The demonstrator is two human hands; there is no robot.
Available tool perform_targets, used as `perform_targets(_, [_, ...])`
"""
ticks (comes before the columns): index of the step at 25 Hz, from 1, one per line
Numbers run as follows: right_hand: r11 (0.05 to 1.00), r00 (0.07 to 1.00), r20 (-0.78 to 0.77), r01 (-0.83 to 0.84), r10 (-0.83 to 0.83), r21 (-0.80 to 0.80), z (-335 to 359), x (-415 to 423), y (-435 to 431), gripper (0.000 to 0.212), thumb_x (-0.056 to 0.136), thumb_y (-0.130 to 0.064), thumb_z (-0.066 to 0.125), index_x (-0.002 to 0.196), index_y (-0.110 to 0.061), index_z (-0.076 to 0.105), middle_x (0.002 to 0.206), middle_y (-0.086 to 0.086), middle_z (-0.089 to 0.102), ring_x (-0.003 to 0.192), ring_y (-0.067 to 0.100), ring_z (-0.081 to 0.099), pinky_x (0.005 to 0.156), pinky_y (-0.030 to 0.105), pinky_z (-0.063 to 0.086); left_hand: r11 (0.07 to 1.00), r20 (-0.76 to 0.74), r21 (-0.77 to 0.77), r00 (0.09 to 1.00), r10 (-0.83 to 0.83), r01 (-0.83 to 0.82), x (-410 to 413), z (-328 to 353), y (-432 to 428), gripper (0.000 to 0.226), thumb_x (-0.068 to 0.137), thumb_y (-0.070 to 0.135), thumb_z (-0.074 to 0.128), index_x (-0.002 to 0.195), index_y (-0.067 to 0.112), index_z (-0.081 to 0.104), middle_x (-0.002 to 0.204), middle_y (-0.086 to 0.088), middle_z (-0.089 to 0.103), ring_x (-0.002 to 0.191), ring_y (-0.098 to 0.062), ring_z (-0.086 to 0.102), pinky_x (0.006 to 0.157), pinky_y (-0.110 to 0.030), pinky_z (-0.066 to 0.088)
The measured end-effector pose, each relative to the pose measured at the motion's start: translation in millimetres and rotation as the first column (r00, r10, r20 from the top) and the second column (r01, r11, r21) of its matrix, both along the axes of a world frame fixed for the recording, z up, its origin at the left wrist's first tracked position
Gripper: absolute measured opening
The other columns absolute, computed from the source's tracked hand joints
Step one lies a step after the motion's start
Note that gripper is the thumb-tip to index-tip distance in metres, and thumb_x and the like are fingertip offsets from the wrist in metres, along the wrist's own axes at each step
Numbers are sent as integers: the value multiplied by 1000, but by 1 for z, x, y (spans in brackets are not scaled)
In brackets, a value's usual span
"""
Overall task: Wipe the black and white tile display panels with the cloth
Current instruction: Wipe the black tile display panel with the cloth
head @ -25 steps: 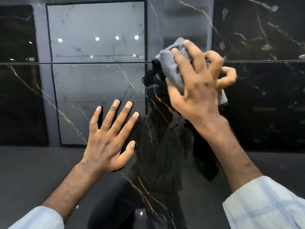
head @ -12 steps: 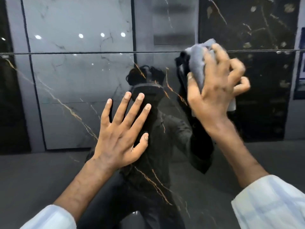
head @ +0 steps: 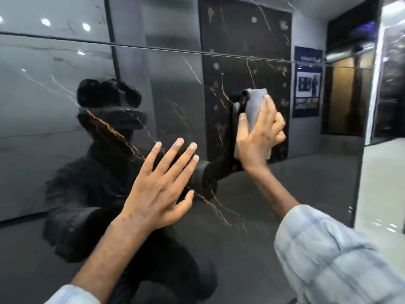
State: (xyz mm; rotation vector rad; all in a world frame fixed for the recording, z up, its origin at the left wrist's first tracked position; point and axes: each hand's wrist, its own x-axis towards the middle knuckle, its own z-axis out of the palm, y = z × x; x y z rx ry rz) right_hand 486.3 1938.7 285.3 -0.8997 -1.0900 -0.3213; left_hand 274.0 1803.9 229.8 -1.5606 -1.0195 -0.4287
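A glossy black tile panel (head: 274, 198) with thin gold veins fills the view right in front of me. My right hand (head: 257, 137) grips a bunched grey cloth (head: 255, 106) and holds it against the panel at right of centre. Flat on the panel, lower and to the left, my left hand (head: 160, 187) presses with its fingers spread and straight. A thin horizontal seam (head: 153, 47) crosses the panel above both hands. The shiny surface mirrors a dark figure and, at upper left, a white marble panel (head: 54, 23).
The black panel's right edge (head: 359, 172) stands upright at the far right. Beyond it lies a pale shiny floor (head: 381, 194) and a lit passage. A blue poster (head: 308, 82) shows as a reflection near that edge.
The view has swung to the right along the panel. My right hand has carried the cloth rightward and downward below the seam. My left hand has stayed flat, following to the right.
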Motion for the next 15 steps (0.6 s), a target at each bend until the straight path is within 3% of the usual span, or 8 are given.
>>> perform_targets(4, [998,921,390,-16,-7,55,-87,-42,-37,62,95,-42,52,151,-17,43,164,7,38,134,32,40,104,48,28,992,45,-18,991,-125,126,-6,-3,0,65,92,48,54,142,6,62,163,-9,41,156,-32,30,126,-58,21])
perform_targets(6, [999,888,459,-33,29,2,-98,-29,-31,63,93,-42,52,152,-21,42,165,5,36,136,31,38,107,43,25,983,60,-41,982,-178,180,-7,-3,-1,62,92,48,55,138,7,66,161,-7,45,155,-32,32,125,-58,21])
perform_targets(7, [997,928,368,-39,62,-70,-96,-19,-23,65,93,-43,51,154,-21,41,165,3,35,138,30,37,109,43,25,981,62,-49,981,-185,188,-7,-3,-1,61,92,47,55,137,8,66,161,-6,46,155,-31,32,125,-59,21])
perform_targets(9, [953,987,-131,-125,92,-276,-85,8,-3,69,96,-49,46,158,-19,39,166,1,35,143,32,34,114,47,25,982,52,-55,983,-177,180,-7,-4,-1,60,93,47,55,138,9,66,162,-5,45,156,-31,30,125,-60,20])
perform_targets(10, [908,915,-400,-210,52,-364,-82,20,4,68,99,-50,44,159,-18,37,166,1,34,146,34,32,116,51,23,984,46,-55,985,-167,169,-6,-4,-1,60,93,47,54,139,9,65,162,-5,44,156,-31,30,125,-60,20])
perform_targets(11, [857,831,-556,-285,-1,-428,-80,27,7,65,103,-49,44,160,-19,35,167,0,33,148,36,30,116,56,21,985,43,-54,986,-161,163,-6,-3,0,60,94,47,53,140,9,64,163,-5,44,156,-31,29,125,-60,19])
perform_targets(13, [795,829,-557,-302,-54,-526,-79,25,-1,61,107,-43,46,162,-21,32,169,-3,29,149,35,29,115,57,22,984,41,-59,986,-163,166,-5,-2,0,59,95,46,51,140,10,65,164,-6,42,156,-31,29,126,-58,19])
perform_targets(15, [861,940,-340,-192,24,-471,-75,4,-22,62,104,-39,51,161,-20,34,169,-2,29,147,33,30,114,54,25,978,67,-65,978,-196,200,-6,-4,-6,55,95,44,52,136,10,67,164,-7,41,155,-30,32,125,-57,20])
